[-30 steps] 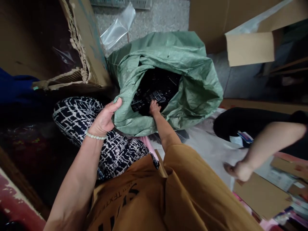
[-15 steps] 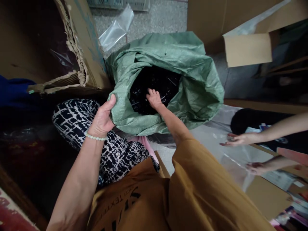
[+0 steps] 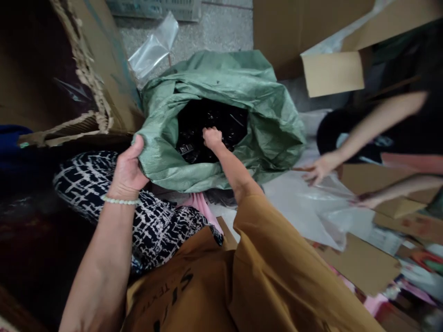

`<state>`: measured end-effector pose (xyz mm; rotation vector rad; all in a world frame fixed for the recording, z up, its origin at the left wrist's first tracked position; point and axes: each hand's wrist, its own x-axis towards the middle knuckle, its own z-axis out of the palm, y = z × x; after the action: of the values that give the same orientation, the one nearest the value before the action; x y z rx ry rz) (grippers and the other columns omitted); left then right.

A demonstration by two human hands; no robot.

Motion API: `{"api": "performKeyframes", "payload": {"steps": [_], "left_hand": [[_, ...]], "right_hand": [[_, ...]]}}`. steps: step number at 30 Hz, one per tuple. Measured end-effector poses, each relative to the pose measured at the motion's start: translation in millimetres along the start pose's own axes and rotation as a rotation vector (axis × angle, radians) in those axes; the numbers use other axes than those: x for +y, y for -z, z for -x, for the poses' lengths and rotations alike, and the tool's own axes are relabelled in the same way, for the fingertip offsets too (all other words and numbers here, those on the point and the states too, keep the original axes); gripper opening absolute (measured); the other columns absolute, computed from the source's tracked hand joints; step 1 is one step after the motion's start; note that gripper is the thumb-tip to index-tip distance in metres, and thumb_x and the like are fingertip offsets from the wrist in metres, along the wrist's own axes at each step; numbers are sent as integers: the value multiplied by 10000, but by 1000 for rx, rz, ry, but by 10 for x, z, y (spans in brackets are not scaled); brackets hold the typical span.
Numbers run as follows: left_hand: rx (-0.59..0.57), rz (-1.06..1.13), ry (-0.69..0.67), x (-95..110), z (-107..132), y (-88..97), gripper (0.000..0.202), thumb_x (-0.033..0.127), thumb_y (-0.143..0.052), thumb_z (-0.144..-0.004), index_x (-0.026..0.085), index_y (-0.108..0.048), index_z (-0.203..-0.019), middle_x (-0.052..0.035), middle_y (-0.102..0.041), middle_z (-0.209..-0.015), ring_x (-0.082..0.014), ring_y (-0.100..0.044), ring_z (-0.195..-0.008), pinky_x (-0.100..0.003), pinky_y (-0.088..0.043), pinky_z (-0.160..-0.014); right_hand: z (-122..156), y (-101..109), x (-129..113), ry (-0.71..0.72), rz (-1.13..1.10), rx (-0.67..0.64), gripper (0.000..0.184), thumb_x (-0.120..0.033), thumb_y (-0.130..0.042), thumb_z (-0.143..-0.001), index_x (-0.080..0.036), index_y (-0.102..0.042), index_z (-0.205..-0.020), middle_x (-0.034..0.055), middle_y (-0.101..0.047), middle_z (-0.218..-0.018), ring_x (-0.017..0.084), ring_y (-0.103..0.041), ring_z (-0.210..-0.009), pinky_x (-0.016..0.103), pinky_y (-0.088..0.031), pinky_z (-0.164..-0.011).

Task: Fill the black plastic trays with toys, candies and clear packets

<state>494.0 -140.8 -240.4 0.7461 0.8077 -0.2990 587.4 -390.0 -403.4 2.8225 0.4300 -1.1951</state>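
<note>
A large green woven sack (image 3: 221, 69) stands in front of me with its mouth spread wide. My left hand (image 3: 129, 168) grips the sack's left rim, thumb on top and fingers hidden behind the fabric. Inside lie shiny black items (image 3: 194, 154), seemingly in clear plastic; their kind is hard to make out. My right hand (image 3: 212, 137) reaches down into the sack onto them, its fingers curled closed. Whatever those fingers may hold is hidden against the dark contents.
A torn cardboard box (image 3: 114, 69) stands close on the left. A clear plastic bag (image 3: 155, 46) lies on the floor behind the sack, near a pale crate (image 3: 155, 9). At right, another person's hands (image 3: 321, 168) handle a large clear plastic sheet (image 3: 308, 203) beside cardboard pieces (image 3: 360, 263).
My right hand's fingers have curled in tighter among the black items. My left hand keeps its hold on the rim. The view has shifted, and the other person's arms and plastic have moved.
</note>
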Motion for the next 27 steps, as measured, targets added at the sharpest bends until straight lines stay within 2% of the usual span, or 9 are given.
{"api": "performKeyframes", "payload": {"steps": [4, 7, 9, 12, 16, 18, 20, 24, 27], "left_hand": [[-41, -1, -83, -13, -8, -49, 284, 382, -714, -900, 162, -759, -1073, -74, -765, -1227, -319, -562, -1366, -487, -443, -1198], [-54, -43, -94, -36, 37, -96, 265, 371, -727, -875, 188, -761, -1064, -37, -750, -1276, -287, -521, -1410, -466, -420, -1220], [-79, -81, -96, -47, 88, -107, 234, 344, -718, -868, 207, -764, -1051, -3, -746, -1288, -267, -500, -1429, -460, -401, -1236], [-121, -122, -100, -64, 162, -74, 193, 301, -695, -862, 229, -764, -1027, 41, -757, -1261, -256, -499, -1430, -475, -373, -1257], [-77, -165, -117, -101, 205, 23, 157, 251, -710, -818, 243, -752, -969, 63, -787, -1170, -253, -519, -1409, -482, -390, -1241], [-39, -203, -129, -126, 213, 64, 163, 215, -736, -779, 255, -743, -937, 84, -799, -1108, -248, -539, -1385, -479, -408, -1226], [-5, -232, -145, -149, 226, 95, 187, 197, -768, -748, 266, -732, -918, 110, -804, -1032, -239, -567, -1348, -466, -418, -1215], [-11, -274, -174, -151, 283, 156, 230, 212, -805, -710, 253, -718, -918, 113, -801, -976, -232, -623, -1261, -431, -439, -1189], [-41, -318, -181, -111, 323, 190, 255, 255, -810, -688, 253, -722, -928, 103, -796, -987, -237, -641, -1213, -420, -458, -1166]], "right_hand": [[655, 347, 31, -38, -132, 200, 404, -232, -545, -942, -153, -559, -1338, 131, -653, -1286, 306, -534, -1255, 415, -515, -964], [1413, 581, 113, 8, -302, 413, 372, -264, -604, -916, -187, -592, -1280, 77, -675, -1228, 259, -590, -1168, 394, -512, -991], [1976, 702, 297, 8, -380, 559, 375, -295, -605, -921, -193, -589, -1281, 72, -670, -1232, 240, -609, -1156, 395, -504, -1028], [2789, 788, 886, -118, -441, 827, 430, -397, -637, -904, -186, -584, -1275, 89, -660, -1210, 254, -633, -1150, 432, -519, -1017], [3568, 625, 1984, -559, -417, 1180, 509, -425, -718, -822, -160, -592, -1238, 112, -666, -1181, 276, -652, -1155, 488, -518, -1033], [3729, 433, 2397, -737, -489, 1282, 536, -361, -761, -769, -160, -593, -1236, 140, -680, -1218, 257, -661, -1159, 454, -521, -1050], [3726, 214, 2610, -759, -675, 1288, 560, -304, -777, -727, -161, -588, -1234, 135, -699, -1233, 225, -688, -1134, 421, -543, -1037], [3524, -106, 2640, -704, -924, 1291, 480, -289, -751, -699, -175, -613, -1144, 68, -736, -1144, 199, -728, -1045, 404, -592, -967], [3520, -167, 2717, -827, -1157, 1361, 427, -321, -694, -767, -184, -611, -1163, 61, -713, -1203, 192, -695, -1128, 379, -583, -991]]}}
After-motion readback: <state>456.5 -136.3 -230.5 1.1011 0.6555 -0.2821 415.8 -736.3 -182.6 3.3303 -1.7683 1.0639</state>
